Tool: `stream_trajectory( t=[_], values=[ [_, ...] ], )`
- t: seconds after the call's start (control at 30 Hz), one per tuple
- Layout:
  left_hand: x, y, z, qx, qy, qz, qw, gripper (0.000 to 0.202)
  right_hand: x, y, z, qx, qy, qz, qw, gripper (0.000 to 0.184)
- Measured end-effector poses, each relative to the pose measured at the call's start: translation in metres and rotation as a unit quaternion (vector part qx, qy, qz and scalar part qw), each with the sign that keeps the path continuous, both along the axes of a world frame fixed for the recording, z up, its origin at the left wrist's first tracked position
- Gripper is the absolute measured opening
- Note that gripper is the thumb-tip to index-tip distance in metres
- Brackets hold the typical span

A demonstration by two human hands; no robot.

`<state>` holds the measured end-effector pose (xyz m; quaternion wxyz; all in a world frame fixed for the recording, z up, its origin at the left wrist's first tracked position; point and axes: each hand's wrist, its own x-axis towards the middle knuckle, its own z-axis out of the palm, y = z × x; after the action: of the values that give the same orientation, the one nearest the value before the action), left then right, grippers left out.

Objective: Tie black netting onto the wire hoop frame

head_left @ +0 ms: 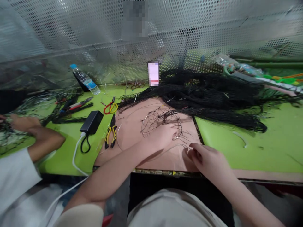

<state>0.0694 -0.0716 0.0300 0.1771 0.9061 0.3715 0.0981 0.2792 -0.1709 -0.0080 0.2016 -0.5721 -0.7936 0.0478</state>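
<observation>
A small tangle of thin black wires point(161, 121) lies on a pink mat point(132, 126) in front of me. My left hand point(163, 135) rests on the near edge of that tangle, fingers curled onto the wires. My right hand point(204, 157) sits just right of it near the mat's front edge, fingers pinched together on a thin wire strand point(180, 145). A big heap of black wires point(213, 97) spreads behind the mat and to the right.
Yellow-handled pliers point(110, 134), red-and-yellow cutters point(110, 107), a black power adapter point(92, 122) with white cable and a water bottle point(85, 80) lie left on the green table point(260, 142). Another person's arm point(35, 135) works at far left. A perforated metal screen point(189, 31) closes the back.
</observation>
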Motion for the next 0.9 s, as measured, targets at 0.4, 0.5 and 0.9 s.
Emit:
stream_trajectory(
  t=[0.4, 0.5, 0.9],
  values=[
    [0.012, -0.017, -0.017, -0.044, -0.087, 0.004, 0.995, 0.018, 0.004, -0.003, -0.001, 0.074, -0.108, 0.000, 0.991, 0.018],
    [0.011, -0.022, -0.018, -0.033, -0.092, 0.015, 0.995, 0.019, 0.003, -0.001, 0.000, 0.048, -0.103, 0.003, 0.994, 0.023],
    [0.008, -0.027, -0.022, -0.028, -0.085, -0.012, 0.996, 0.022, 0.058, 0.055, 0.042, -0.078, 0.028, -0.048, 0.995, 0.019]
  ],
)
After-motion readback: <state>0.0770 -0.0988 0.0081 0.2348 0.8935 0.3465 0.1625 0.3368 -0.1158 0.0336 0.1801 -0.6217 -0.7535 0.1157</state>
